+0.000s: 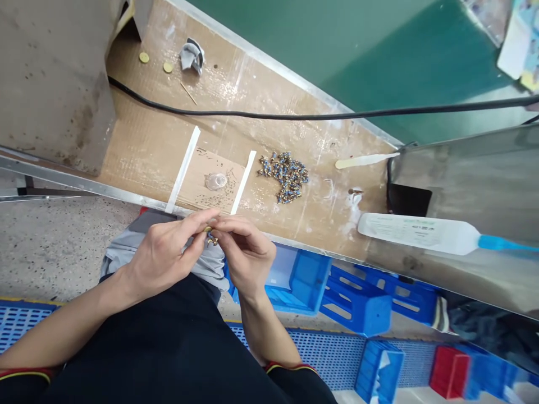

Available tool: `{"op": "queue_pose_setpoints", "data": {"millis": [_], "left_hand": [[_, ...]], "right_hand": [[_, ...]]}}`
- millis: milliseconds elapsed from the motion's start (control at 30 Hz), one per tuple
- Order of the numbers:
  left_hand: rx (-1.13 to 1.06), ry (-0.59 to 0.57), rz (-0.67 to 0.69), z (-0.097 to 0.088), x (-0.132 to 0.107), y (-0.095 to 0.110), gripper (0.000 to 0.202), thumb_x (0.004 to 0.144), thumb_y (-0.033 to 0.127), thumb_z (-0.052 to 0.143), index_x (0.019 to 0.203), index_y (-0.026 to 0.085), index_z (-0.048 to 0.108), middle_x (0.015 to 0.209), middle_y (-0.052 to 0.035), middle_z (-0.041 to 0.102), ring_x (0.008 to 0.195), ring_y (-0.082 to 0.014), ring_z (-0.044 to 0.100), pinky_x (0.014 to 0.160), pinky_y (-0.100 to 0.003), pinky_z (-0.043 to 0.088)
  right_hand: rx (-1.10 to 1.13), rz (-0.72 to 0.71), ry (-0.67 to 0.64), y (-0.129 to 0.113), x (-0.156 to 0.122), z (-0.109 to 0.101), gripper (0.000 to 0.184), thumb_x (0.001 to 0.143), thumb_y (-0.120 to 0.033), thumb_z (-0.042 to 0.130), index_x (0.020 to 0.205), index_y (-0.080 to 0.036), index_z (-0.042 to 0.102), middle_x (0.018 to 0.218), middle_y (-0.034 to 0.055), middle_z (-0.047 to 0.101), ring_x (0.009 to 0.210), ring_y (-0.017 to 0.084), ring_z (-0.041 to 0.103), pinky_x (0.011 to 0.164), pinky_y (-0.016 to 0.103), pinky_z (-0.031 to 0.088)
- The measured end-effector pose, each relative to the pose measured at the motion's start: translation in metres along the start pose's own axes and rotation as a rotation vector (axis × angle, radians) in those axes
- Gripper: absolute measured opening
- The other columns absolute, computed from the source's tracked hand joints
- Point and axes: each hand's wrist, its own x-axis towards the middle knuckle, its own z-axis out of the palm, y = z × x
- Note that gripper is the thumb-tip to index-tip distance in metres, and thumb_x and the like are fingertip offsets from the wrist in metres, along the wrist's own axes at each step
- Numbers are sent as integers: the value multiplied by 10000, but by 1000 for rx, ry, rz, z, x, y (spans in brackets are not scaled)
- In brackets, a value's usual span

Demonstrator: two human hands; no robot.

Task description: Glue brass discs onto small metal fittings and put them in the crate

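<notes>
My left hand (170, 249) and my right hand (244, 252) meet at the fingertips, just in front of the bench's near edge. Pinched between them is a small brass-and-blue metal part (211, 238), partly covered by the fingers. A yellowish bit shows at the left fingertips; I cannot make out what it is. Beyond the hands, a brown card (197, 174) lies between two strips of white tape (184, 168). Tiny dark pieces are scattered on it around a small clear dish (215, 181). To the right is a loose pile of similar brass-and-blue parts (288, 175).
A black cable (252, 116) crosses the cardboard-covered bench (138, 134). At right lie a white bottle with a blue nozzle (421, 233) and a thin white brush-like tool (366, 160). Crumpled grey cloth (192, 57) sits at the back left. Blue crates (311, 280) stand below.
</notes>
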Motion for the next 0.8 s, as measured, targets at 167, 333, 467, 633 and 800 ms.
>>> {"op": "queue_pose_setpoints", "data": {"millis": [167, 333, 467, 633, 800], "left_hand": [[-11, 12, 5, 5, 0, 4, 511, 1121, 87, 650, 1605, 248, 650, 1399, -29, 869, 1119, -162, 896, 1026, -234, 707], [-41, -27, -62, 9, 0, 2, 503, 1130, 150, 655, 1609, 296, 683, 1451, -31, 848, 1143, -194, 896, 1036, -276, 729], [-197, -80, -319, 14, -1, 2, 465, 1137, 307, 732, 1600, 277, 704, 1234, -42, 908, 1094, -225, 900, 945, -303, 756], [-300, -204, -466, 29, 4, 7, 539, 1112, 450, 801, 1605, 253, 707, 1282, -87, 895, 1135, -257, 889, 1051, -357, 735], [-344, -479, -463, 45, 15, 16, 680, 1122, 509, 768, 1726, 270, 568, 1185, -86, 906, 1088, -327, 901, 1039, -501, 763]], "right_hand": [[-17, -18, 10, -2, -4, -5, 151, 1045, -133, 817, 1062, -279, 852, 984, 10, 867, 948, 201, 849, 863, 338, 719], [-7, 8, 5, 1, -7, -9, 140, 1071, -147, 797, 1067, -279, 845, 1002, 6, 866, 936, 189, 836, 876, 351, 714], [-30, -70, 30, 14, -14, -11, 164, 1118, -176, 750, 1213, -283, 830, 1158, 14, 887, 1088, 171, 851, 989, 347, 722], [-169, -197, 61, 27, -39, -21, 80, 1153, -306, 742, 1190, -302, 813, 1218, -24, 903, 1125, 137, 858, 1059, 317, 713], [-97, 17, 384, 46, -79, -60, 79, 1135, -304, 747, 1175, -271, 807, 1152, 9, 885, 1111, 156, 844, 1049, 330, 707]]}}
